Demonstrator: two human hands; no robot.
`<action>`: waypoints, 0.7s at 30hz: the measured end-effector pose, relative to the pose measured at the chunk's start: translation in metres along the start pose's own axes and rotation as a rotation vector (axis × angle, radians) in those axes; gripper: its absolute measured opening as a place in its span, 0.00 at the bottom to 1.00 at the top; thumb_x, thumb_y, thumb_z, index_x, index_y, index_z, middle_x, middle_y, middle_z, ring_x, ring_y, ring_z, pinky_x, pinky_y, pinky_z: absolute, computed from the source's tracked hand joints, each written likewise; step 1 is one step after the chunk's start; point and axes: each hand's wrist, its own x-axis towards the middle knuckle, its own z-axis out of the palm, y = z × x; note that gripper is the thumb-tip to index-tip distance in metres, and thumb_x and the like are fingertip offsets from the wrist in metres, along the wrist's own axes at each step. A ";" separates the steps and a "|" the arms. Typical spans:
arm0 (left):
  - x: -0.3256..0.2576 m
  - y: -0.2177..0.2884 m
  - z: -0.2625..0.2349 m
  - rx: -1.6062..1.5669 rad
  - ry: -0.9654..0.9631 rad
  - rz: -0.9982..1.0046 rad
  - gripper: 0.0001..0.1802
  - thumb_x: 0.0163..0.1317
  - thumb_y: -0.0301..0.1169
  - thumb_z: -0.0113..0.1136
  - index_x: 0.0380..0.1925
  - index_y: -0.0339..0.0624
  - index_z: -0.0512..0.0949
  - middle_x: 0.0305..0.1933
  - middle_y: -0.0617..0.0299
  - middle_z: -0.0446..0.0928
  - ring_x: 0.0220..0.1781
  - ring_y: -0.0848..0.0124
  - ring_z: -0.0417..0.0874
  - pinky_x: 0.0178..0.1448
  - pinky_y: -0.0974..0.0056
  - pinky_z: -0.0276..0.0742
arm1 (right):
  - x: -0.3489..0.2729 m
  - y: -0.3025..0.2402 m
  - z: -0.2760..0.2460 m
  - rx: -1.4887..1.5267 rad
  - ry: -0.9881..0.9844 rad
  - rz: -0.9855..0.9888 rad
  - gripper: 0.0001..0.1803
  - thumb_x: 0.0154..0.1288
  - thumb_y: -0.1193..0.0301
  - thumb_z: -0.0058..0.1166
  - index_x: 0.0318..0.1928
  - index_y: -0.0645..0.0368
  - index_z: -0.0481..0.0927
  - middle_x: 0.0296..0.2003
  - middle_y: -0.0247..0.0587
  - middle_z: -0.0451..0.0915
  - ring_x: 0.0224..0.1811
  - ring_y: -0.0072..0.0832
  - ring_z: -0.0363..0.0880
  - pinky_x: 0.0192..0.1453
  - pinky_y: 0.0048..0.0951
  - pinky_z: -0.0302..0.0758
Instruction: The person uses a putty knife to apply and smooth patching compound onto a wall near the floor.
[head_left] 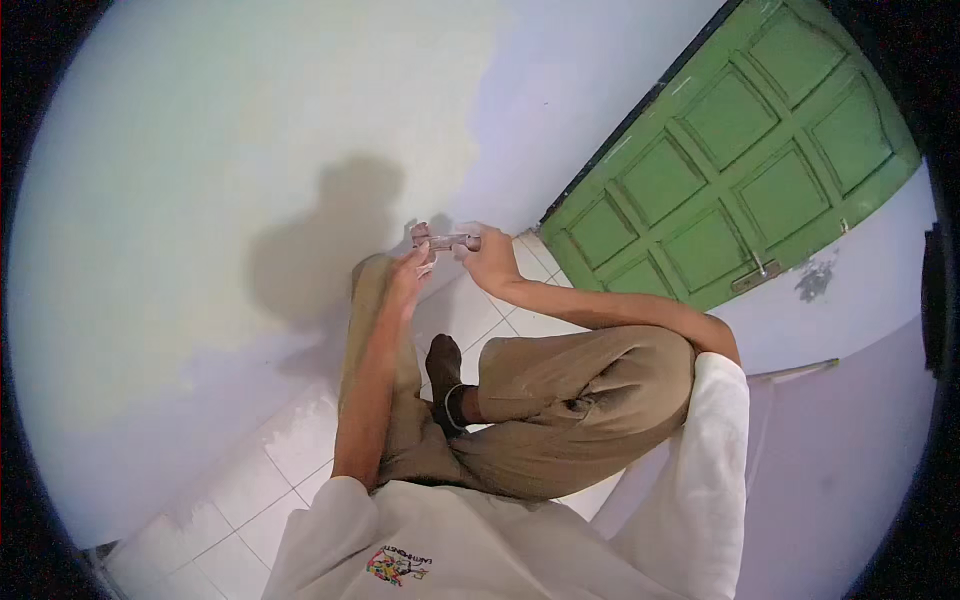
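Both my hands are raised in front of me, above my bent knees, with a small clear tube-like thing [447, 242] held level between them. It looks see-through in the middle and brownish toward its right end; I cannot make out its exact kind. My left hand [412, 262] pinches its left end, thumb uppermost. At the other end, the fingers of my right hand [490, 258] close round the brownish part. My right forearm rests across my raised knee.
I sit in brown trousers [560, 430] on a white tiled floor [235, 545]. A pale wall [200, 180] with my shadow on it rises ahead and to the left. A green panelled door [720, 160] with a metal handle stands at the far right.
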 end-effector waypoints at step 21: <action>-0.007 -0.007 -0.005 0.705 -0.024 0.336 0.18 0.71 0.23 0.52 0.59 0.34 0.76 0.57 0.56 0.79 0.56 0.65 0.80 0.57 0.57 0.82 | -0.002 0.020 0.003 -0.127 0.047 -0.171 0.17 0.62 0.75 0.57 0.51 0.53 0.87 0.26 0.55 0.83 0.22 0.34 0.79 0.34 0.35 0.76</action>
